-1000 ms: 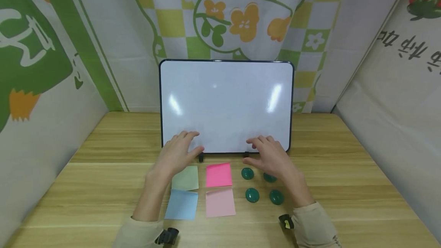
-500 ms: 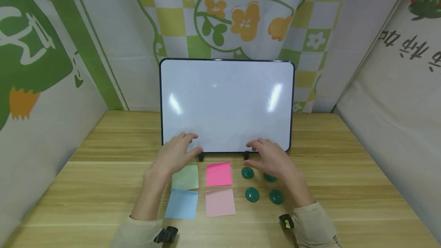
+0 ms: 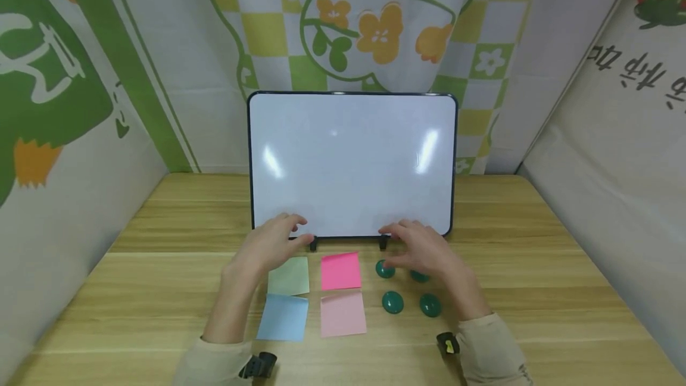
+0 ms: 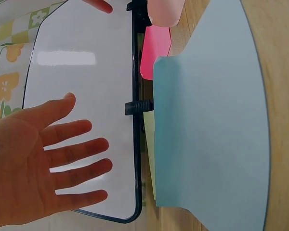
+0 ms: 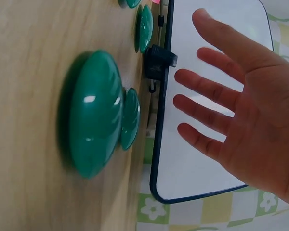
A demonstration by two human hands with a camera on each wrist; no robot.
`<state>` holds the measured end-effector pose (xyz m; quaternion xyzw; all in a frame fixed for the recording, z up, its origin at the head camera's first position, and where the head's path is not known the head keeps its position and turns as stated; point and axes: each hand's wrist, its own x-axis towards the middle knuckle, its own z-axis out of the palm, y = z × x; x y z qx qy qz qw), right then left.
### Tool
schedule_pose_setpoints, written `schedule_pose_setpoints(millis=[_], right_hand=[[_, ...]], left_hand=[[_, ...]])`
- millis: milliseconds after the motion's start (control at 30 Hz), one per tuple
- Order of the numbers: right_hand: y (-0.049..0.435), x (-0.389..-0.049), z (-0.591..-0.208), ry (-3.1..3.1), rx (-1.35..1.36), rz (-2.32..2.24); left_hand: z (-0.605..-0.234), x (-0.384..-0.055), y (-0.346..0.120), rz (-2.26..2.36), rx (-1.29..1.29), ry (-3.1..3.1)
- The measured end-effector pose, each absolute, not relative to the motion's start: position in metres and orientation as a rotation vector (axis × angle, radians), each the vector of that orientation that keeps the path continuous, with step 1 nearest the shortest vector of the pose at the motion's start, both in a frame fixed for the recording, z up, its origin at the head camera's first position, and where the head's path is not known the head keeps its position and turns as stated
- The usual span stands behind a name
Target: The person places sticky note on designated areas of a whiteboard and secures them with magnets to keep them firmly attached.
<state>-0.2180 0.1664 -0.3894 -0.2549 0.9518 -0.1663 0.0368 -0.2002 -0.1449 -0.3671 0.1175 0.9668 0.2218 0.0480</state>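
Note:
My left hand (image 3: 266,247) hovers above the green sticky note (image 3: 289,277), its fingers spread and holding nothing, as the left wrist view also shows. A blue note (image 3: 283,317) lies nearer me, with a hot pink note (image 3: 340,271) and a pale pink note (image 3: 343,314) to the right. My right hand (image 3: 423,249) hangs over the far green round magnets (image 3: 420,276), partly hiding them; its fingers are spread with nothing in them. Nearer me lie two more such domed pieces (image 3: 393,302). Behind both hands a whiteboard (image 3: 354,159) stands upright in a black frame.
Two small black feet (image 3: 313,245) hold the board's lower edge on the wooden table (image 3: 134,290). Printed cloth (image 3: 375,28) hangs behind the board, and white cloth walls (image 3: 605,195) flank the table. A dark strap device (image 3: 259,366) sits at each cuff.
Both hands have sunk slightly toward the table. The right thumb now overlaps the far left green magnet in the head view. Notes, magnets and board stay where they were.

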Motion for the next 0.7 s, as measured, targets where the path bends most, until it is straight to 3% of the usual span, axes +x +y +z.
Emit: schedule_pose_setpoints(millis=[300,700], right_hand=[[0.183,-0.214,-0.401,2.768,-0.844,-0.737],[0.191,-0.201,-0.4,2.753,-0.802,-0.599]], left_hand=[[-0.368,-0.199,-0.147,0.702,0.368,2.945],[-0.363,-0.196,-0.146,0.686,0.401,2.954]])
